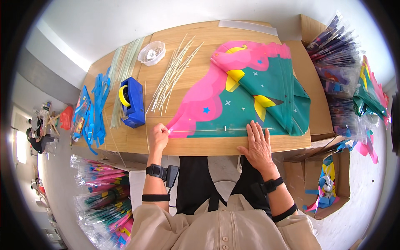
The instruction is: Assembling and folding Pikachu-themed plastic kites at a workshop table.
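Note:
A kite sheet [208, 118] in pink and green, with yellow patches and small stars, lies partly folded on the wooden table. My left hand [159, 135] is closed in a pinch at its pointed pink corner, by the near edge of the table. Flat on the sheet's near edge rests my right hand [257, 139], fingers stretched out. Between the two hands a thin pale rod [200, 130] runs along that edge, with a small white clip or tab [225, 128] on it. Whether my left fingers also grip the rod's end is hidden.
Left of the sheet stand a blue tape dispenser [134, 104], a bundle of thin sticks [173, 77], a clear plastic tub [151, 53] and blue strips [100, 104]. Bagged kites [102, 196] fill the floor at left; more bags [339, 79] and an open carton [343, 179] are at right.

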`<state>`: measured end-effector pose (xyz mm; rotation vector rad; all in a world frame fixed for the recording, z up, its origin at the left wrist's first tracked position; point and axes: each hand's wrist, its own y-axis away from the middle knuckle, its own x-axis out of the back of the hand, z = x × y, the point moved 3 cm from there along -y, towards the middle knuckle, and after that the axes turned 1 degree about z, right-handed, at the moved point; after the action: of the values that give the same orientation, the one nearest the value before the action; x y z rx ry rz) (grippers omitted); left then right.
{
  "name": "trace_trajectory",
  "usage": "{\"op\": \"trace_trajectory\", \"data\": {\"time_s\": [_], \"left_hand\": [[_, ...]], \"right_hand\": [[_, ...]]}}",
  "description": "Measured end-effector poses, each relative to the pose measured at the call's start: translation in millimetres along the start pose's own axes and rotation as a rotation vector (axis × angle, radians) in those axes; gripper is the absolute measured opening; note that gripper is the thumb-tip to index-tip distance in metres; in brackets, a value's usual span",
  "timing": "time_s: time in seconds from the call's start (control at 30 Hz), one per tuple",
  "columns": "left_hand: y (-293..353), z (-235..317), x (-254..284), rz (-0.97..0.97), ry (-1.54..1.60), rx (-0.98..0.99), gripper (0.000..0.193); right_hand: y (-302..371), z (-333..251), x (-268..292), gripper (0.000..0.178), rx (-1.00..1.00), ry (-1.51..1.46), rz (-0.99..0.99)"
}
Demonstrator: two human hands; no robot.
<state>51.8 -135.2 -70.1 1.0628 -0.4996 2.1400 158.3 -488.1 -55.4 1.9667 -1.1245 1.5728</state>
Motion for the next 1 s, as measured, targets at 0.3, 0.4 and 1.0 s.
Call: {"op": "trace_trajectory", "data": {"time_s": [0.3, 0.4, 1.0], "left_hand": [[-6.6, 30.1, 26.7, -0.049, 0.856, 0.165, 0.012], [-6.8, 45.3, 26.3, -0.012, 1.221, 0.218, 0.021], [-148.3, 16.2, -17.1, 0.411, -0.228, -0.182, 0.006]], "right_hand": [[-23.0, 32.7, 13.9, 0.039, 0.025, -0.025, 0.299], [-29.7, 50.9, 18.9, 0.012, 0.073, 0.124, 0.370], [-98.1, 154.4, 36.8, 0.023, -0.621, -0.084, 0.350]]}}
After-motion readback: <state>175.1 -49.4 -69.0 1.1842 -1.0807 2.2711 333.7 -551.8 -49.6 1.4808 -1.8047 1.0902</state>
